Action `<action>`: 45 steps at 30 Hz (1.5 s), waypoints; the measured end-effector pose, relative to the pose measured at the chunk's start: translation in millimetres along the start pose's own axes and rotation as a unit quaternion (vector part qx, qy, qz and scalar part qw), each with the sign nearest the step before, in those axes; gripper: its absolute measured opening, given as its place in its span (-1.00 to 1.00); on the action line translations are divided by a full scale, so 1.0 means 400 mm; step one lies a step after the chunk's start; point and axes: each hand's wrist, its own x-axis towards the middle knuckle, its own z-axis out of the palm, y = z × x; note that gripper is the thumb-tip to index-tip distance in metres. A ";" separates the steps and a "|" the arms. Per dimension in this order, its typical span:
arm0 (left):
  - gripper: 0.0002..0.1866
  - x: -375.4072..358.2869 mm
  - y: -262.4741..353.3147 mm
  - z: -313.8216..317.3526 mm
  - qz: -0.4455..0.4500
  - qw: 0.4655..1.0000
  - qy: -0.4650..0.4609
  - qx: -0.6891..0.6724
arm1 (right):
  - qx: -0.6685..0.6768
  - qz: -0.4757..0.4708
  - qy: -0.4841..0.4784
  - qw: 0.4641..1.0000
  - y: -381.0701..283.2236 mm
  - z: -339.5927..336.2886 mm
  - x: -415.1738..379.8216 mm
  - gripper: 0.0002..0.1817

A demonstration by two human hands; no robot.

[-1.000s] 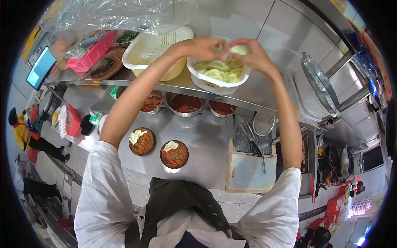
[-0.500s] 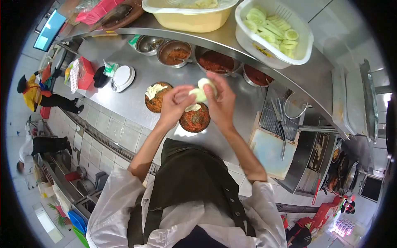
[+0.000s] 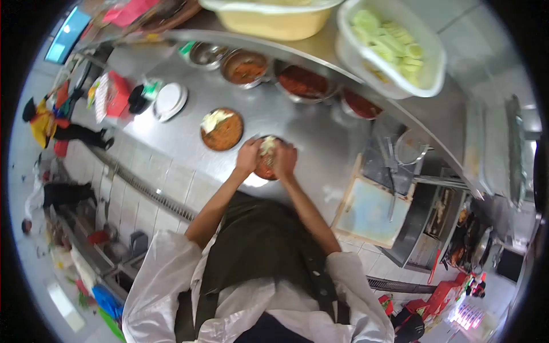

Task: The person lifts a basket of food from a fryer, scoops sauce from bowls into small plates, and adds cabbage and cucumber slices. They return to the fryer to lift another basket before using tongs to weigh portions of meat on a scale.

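A round dark bowl of red-orange food, with pale pieces at its far side, sits on the steel counter. My left hand is at its left, fingers curled inward over the rim. At the right side, my right hand is curled the same way, facing the other. The hands hide much of the bowl, and blur conceals what their fingers hold. A second bowl of orange food, topped with pale shreds, rests to the left.
Several metal bowls of red food line the counter's back. Above them, a shelf carries a white basket of cucumber pieces and a yellow tub. A knife lies near a cutting board. A white scale stands left.
Both hands have come down and nearer to me, from above the counter with pale green cucumber slices between them, to the sides of the nearer bowl. The slices no longer show clearly.
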 end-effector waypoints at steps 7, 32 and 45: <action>-0.65 0.001 0.015 -0.023 0.076 0.992 0.013 0.100 | 0.167 -0.053 0.004 0.984 -0.147 -0.304 0.044 -0.76; -0.76 0.781 0.845 -0.469 0.312 0.932 -0.029 0.179 | -0.046 -0.206 0.037 0.977 -0.256 -1.227 0.554 -0.74; -0.77 0.178 0.110 -0.606 0.091 0.988 -0.016 -0.127 | 0.194 -0.220 -0.227 0.929 -0.402 -0.514 0.169 -0.80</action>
